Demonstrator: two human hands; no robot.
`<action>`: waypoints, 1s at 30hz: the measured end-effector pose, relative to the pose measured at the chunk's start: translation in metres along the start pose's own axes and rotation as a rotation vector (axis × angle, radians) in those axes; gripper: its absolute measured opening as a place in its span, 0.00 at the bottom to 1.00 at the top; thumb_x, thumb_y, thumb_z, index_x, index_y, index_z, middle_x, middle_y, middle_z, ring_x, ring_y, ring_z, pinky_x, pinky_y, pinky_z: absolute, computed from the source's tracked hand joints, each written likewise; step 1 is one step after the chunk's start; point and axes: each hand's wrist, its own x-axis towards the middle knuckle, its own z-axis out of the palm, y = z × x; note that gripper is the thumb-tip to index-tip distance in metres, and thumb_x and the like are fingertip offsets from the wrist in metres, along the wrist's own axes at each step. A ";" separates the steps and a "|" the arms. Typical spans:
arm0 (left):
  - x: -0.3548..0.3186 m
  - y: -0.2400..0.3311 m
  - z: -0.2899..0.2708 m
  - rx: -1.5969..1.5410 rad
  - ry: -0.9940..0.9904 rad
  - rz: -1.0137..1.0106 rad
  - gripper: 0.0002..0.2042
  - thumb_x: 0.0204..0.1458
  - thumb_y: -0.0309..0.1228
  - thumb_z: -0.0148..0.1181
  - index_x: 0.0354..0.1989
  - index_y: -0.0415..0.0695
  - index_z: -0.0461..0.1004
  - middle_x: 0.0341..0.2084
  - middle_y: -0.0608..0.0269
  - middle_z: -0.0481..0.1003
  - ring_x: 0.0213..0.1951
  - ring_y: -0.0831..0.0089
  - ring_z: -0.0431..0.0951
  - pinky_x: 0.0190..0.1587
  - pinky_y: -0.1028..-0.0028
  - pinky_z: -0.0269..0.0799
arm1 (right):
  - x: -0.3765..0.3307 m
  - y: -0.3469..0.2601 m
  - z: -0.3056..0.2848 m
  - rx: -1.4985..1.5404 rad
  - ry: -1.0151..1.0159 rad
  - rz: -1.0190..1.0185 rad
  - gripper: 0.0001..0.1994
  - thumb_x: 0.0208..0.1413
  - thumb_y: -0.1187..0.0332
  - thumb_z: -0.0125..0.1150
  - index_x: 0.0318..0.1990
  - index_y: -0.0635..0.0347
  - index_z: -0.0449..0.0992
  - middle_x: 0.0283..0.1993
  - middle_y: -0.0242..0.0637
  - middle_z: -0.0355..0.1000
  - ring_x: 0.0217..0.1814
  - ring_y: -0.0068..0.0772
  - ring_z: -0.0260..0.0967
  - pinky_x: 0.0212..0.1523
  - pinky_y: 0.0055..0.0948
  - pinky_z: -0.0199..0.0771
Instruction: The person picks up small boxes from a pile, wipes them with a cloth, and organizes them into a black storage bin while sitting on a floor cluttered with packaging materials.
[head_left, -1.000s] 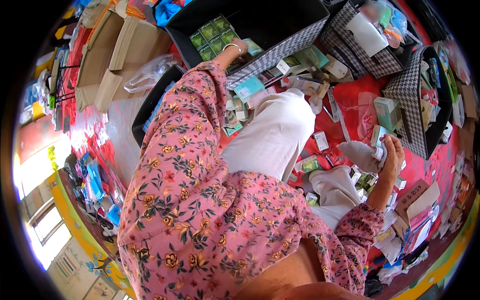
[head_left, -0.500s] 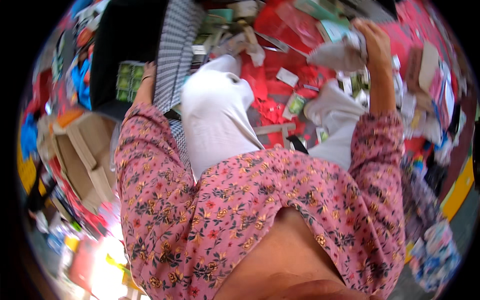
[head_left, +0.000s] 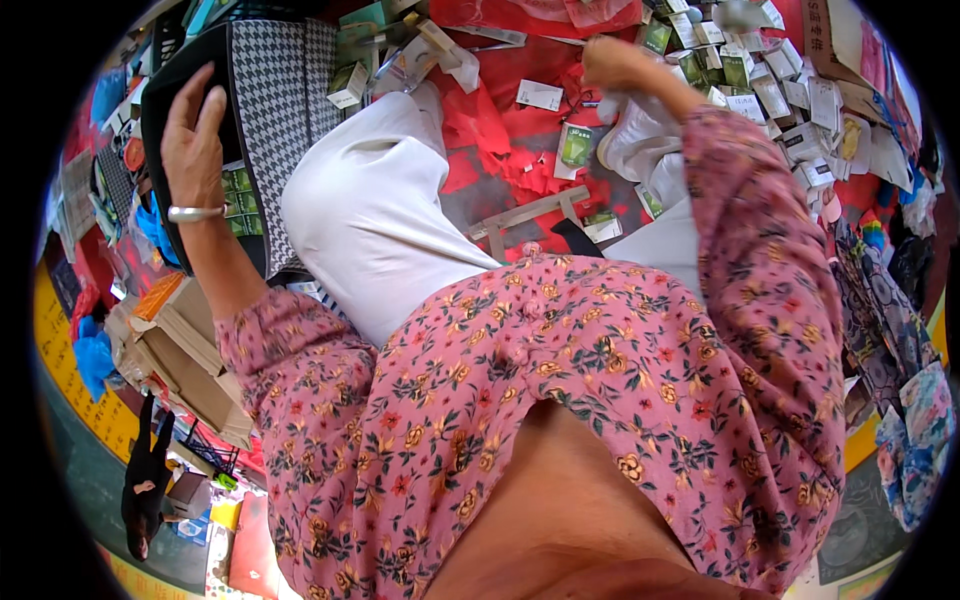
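Left hand [head_left: 193, 135] at about 10 o'clock in frame, fingers spread flat and open on the rim of a black bin [head_left: 160, 90] lined with houndstooth fabric [head_left: 285, 110], gripping nothing, just resting on the edge; silver bangle [head_left: 196, 212] on that wrist. Small green packets [head_left: 238, 195] sit inside the bin just at 4 o'clock from the left hand, near but not touching it. Right hand [head_left: 612, 62] at about 1 o'clock in frame, blurred, loosely curled, cannot tell whether it holds anything; it hovers over a scatter of small boxes and packets [head_left: 745, 75] lying on a red sheet [head_left: 500, 140], the pile spreading from 2 to 4 o'clock of that hand. One green-and-white packet [head_left: 573, 147] lies on the red sheet at 7 o'clock from the right hand, apart from it. Both arms in pink floral sleeves [head_left: 560, 400], white trousers [head_left: 375, 215] between the hands at centre. Cardboard boxes [head_left: 185, 350] stacked at 8 o'clock in frame, below the left forearm. Bin well apart from the right hand, across the white knee
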 end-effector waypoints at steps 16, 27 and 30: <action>0.003 0.072 0.190 -0.862 -0.389 -0.744 0.20 0.50 0.25 0.47 0.53 0.37 0.59 0.47 0.53 0.67 0.48 0.67 0.69 0.48 0.72 0.65 | 0.083 -0.063 0.186 -0.036 0.361 0.369 0.12 0.42 0.68 0.51 0.36 0.62 0.72 0.33 0.40 0.70 0.35 0.37 0.70 0.29 0.33 0.72; 0.026 0.060 0.213 -0.543 -0.406 -0.484 0.17 0.49 0.26 0.49 0.49 0.40 0.65 0.42 0.62 0.69 0.43 0.72 0.71 0.43 0.76 0.67 | 0.027 -0.066 0.034 0.392 0.069 0.062 0.23 0.33 0.43 0.61 0.32 0.51 0.77 0.33 0.40 0.74 0.38 0.40 0.73 0.37 0.37 0.73; 0.042 0.042 0.234 -0.542 -0.319 -0.437 0.16 0.45 0.24 0.53 0.46 0.42 0.67 0.38 0.65 0.70 0.37 0.78 0.70 0.35 0.81 0.65 | 0.008 -0.052 -0.005 0.361 0.097 0.102 0.19 0.29 0.55 0.64 0.28 0.59 0.77 0.30 0.44 0.74 0.34 0.42 0.73 0.33 0.36 0.74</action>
